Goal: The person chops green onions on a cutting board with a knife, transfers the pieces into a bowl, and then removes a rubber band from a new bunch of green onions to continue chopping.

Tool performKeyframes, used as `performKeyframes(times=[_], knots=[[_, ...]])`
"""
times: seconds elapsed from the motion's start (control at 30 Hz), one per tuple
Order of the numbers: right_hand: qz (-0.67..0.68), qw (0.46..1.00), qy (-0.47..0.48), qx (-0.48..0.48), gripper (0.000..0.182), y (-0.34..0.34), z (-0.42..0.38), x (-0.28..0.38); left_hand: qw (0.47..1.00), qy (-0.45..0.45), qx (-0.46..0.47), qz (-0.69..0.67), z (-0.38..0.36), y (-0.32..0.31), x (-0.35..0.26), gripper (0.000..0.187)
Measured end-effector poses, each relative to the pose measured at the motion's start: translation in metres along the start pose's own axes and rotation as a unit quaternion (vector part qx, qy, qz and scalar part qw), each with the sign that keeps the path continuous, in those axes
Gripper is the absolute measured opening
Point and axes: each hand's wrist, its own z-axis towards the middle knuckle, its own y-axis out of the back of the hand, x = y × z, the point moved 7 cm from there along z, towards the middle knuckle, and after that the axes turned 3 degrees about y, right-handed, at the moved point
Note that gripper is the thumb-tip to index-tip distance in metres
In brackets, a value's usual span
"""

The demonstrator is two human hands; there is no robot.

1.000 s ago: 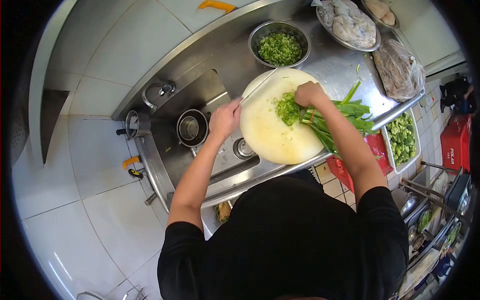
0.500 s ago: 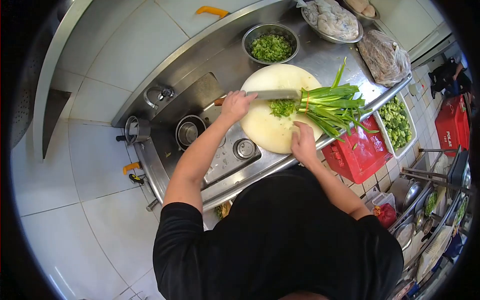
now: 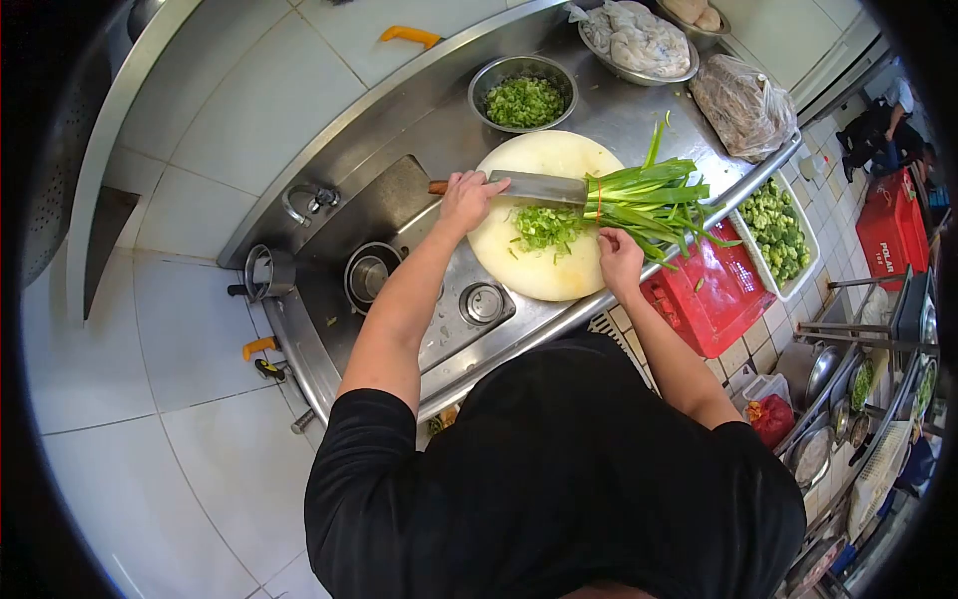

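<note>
The knife [image 3: 544, 188] is in my left hand [image 3: 467, 203], whose fingers wrap round the handle end. Its broad blade lies across the round white cutting board [image 3: 504, 255], against the cut end of a bundle of long green stalks [image 3: 649, 195]. A red band [image 3: 599, 200] ties the bundle, and its leaves reach past the board's right edge. Chopped greens [image 3: 547, 228] are spread on the board below the blade. My right hand [image 3: 621, 262] is closed at the bundle's lower edge, fingertips pressed together; what they pinch is too small to tell.
Behind the board are a bowl of chopped greens [image 3: 524, 100], a bowl with a plastic bag [image 3: 639, 42] and a bagged bundle [image 3: 743, 105]. A sink [image 3: 439, 329] lies left; a red crate [image 3: 709, 299] and a vegetable tray [image 3: 776, 238] stand right. Another person [image 3: 888, 115] is farther off.
My right hand has moved up to the bundle and its fingers have closed. The chopped greens below the blade are more spread out and more exposed. The view has shifted slightly.
</note>
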Motion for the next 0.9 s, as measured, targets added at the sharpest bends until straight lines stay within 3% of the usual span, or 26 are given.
performKeyframes(times=[0.2, 0.33, 0.37, 0.43, 0.5, 0.63, 0.7, 0.77, 0.83, 0.9], knots=[[0.002, 0.997, 0.051, -0.050, 0.021, -0.002, -0.014, 0.010, 0.995, -0.080, 0.055, -0.015, -0.026, 0.009, -0.011, 0.045], [-0.067, 0.990, 0.127, -0.014, 0.037, -0.019, -0.022, 0.020, 0.994, -0.063, 0.082, -0.025, -0.031, 0.027, -0.007, 0.042], [-0.106, 0.981, 0.161, -0.011, 0.043, -0.024, -0.024, 0.028, 0.998, -0.029, 0.051, -0.022, -0.035, 0.034, 0.001, 0.040], [-0.089, 0.987, 0.131, 0.029, 0.052, -0.036, -0.025, 0.029, 1.000, 0.004, 0.020, -0.017, -0.038, 0.041, 0.006, 0.039], [-0.103, 0.987, 0.117, 0.043, 0.056, -0.047, -0.027, 0.035, 0.992, 0.114, -0.007, 0.044, -0.050, 0.039, 0.021, 0.039], [-0.084, 0.988, 0.111, 0.073, 0.068, -0.067, -0.024, 0.036, 0.992, 0.108, -0.006, 0.067, -0.078, 0.016, 0.004, 0.040], [-0.086, 0.986, 0.114, 0.087, 0.072, -0.070, -0.023, 0.038, 0.997, 0.057, 0.021, 0.056, -0.089, 0.024, -0.019, 0.042], [-0.086, 0.984, 0.119, 0.101, 0.076, -0.076, -0.018, 0.042, 0.995, 0.065, 0.051, 0.046, -0.091, 0.035, -0.017, 0.043], [-0.097, 0.984, 0.107, 0.109, 0.079, -0.083, -0.013, 0.043, 0.987, 0.152, 0.043, 0.029, -0.093, 0.043, -0.001, 0.034], [-0.107, 0.983, 0.093, 0.116, 0.079, -0.091, -0.007, 0.045, 0.985, 0.166, 0.009, 0.038, -0.092, 0.043, 0.006, 0.037]])
